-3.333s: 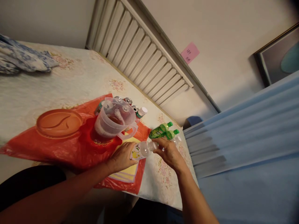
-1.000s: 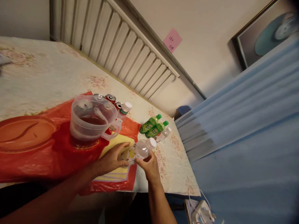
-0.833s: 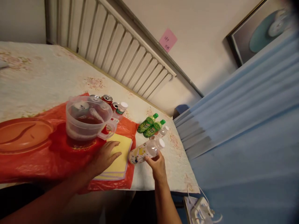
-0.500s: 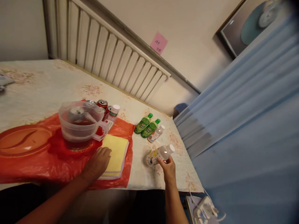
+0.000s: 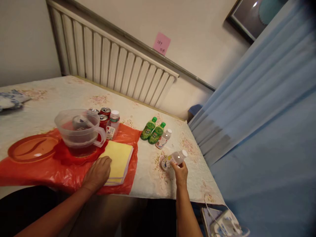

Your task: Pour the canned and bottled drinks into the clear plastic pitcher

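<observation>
My right hand [image 5: 181, 172] is closed around a clear plastic bottle [image 5: 175, 158] with a white cap and a printed label. The bottle leans over, its base low by the tablecloth; whether it touches cannot be told. Just behind it stand two green-capped drink bottles [image 5: 148, 129] and another white-capped bottle [image 5: 164, 139]. My left hand [image 5: 98, 171] lies on the left edge of a yellow folded cloth [image 5: 120, 156], fingers loosely laid down and holding nothing visible. Beyond that hand, a clear plastic jug [image 5: 76, 131] with dark liquid and a can inside rests on a red scalloped tray [image 5: 61, 158].
Several red cans [image 5: 105, 112] and a white-capped bottle [image 5: 113, 125] crowd behind the jug. An orange oval lid [image 5: 32, 148] lies on red plastic sheeting [image 5: 49, 176]. A radiator [image 5: 111, 59] borders the table's back; a blue curtain [image 5: 247, 131] hangs at right.
My right hand has carried the bottle a little to the right, away from the cloth. My left hand stays on the cloth. The whole view has shifted slightly.
</observation>
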The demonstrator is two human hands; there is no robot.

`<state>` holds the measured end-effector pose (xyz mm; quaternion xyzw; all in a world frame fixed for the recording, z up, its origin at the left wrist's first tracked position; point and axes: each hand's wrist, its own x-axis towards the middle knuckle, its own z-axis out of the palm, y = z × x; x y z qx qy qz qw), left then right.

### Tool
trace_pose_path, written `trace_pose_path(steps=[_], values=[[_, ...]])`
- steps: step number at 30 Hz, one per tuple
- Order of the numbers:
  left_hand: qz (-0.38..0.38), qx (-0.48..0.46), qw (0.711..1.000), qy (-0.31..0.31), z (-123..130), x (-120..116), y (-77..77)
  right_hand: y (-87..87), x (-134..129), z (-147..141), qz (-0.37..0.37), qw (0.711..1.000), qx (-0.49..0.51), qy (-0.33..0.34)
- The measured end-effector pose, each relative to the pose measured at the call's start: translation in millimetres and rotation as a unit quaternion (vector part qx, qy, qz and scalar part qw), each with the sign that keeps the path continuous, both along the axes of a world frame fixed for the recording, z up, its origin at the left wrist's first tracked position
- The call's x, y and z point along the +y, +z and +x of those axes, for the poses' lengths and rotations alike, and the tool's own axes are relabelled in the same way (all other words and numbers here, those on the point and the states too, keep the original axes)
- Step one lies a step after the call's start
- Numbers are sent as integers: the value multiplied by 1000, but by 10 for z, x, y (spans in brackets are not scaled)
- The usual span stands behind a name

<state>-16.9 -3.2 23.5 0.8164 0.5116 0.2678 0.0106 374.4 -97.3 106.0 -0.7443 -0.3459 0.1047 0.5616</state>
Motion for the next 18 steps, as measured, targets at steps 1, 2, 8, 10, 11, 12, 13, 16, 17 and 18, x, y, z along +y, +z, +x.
trace_pose_path(steps=[1, 2, 8, 10, 11, 12, 13, 16, 17, 18], values=[[-2, -1, 1000, 3, 0, -6, 11, -19, 43, 46, 0, 1000, 0, -3], [-5, 1, 1000, 5, 1, -10, 24, -38, 89, 91, -2, 1000, -3, -4], [-16, 32, 999, 16, 17, -19, 76, -129, 418, 298, -10, 999, -31, 2], [-20, 40, 999, 19, 20, -18, 72, -139, 531, 342, -12, 999, -37, 5], [-21, 42, 999, 19, 20, -18, 67, -142, 585, 363, -12, 999, -39, 6], [-22, 44, 999, 20, 19, -17, 61, -143, 637, 383, -13, 999, -40, 5], [-22, 45, 999, 20, 18, -16, 54, -145, 687, 404, -13, 999, -41, 3], [-19, 47, 999, 18, 11, -13, 35, -153, 821, 471, -13, 999, -46, -5], [-17, 45, 999, 18, 8, -11, 28, -158, 861, 492, -12, 999, -48, -6], [-16, 41, 999, 18, 4, -7, 20, -165, 897, 511, -11, 999, -50, -5]])
